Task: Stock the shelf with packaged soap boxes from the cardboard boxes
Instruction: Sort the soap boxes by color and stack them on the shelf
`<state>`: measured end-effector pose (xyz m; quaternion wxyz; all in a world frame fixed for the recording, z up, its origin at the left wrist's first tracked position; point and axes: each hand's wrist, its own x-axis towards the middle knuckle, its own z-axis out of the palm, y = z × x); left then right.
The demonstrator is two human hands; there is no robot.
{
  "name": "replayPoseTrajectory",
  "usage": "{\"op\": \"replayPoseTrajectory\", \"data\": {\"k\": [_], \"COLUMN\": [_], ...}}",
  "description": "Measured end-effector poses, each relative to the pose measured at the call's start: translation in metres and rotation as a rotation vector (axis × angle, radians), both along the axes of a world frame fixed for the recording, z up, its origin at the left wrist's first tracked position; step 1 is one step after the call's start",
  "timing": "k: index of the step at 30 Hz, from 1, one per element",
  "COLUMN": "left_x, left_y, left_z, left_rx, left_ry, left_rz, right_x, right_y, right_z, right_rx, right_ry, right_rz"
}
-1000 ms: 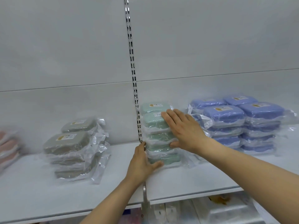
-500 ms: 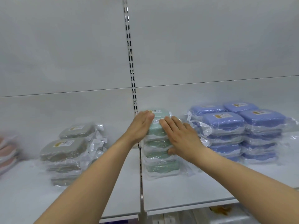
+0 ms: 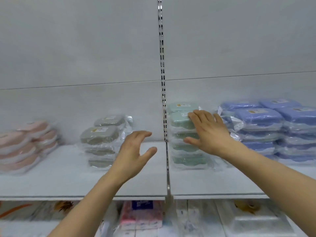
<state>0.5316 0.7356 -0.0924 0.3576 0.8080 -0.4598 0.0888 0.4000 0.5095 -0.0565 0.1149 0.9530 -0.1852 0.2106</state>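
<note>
Four colour stacks are shelved (image 3: 68, 183); green stack (image 3: 184, 137) is steadied by flat right hand (image 3: 207, 132), left hand (image 3: 135, 151) spread, empty; cardboard boxes unseen.

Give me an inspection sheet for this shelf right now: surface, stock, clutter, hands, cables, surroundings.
Surface: white shelf board, two sections meeting at a slotted metal upright.
Job's things: plastic-wrapped soap boxes in stacks by colour: pink far left, grey, green, blue far right.
Clutter: nothing seen.
Hands: right hand flat against the green stack; left hand open, apart from any stack.
Cables: nothing seen.
Surroundings: white back panel; packaged goods on the lower shelf, blurred.
</note>
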Motion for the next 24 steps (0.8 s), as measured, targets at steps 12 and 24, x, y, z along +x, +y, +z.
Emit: {"op": "replayPoseTrajectory", "data": {"k": [12, 24], "left_x": [0.125, 0.2], "left_y": [0.129, 0.117], "left_z": [-0.004, -0.016], "left_rx": [-0.078, -0.186], "left_ry": [0.016, 0.041], "left_rz": [0.228, -0.067], "right_x": [0.099, 0.2], "right_y": [0.13, 0.18], "right_z": [-0.016, -0.055], "right_rx": [-0.015, -0.047], "right_ry": [-0.223, 0.011], "right_rz": [0.349, 0.208]}}
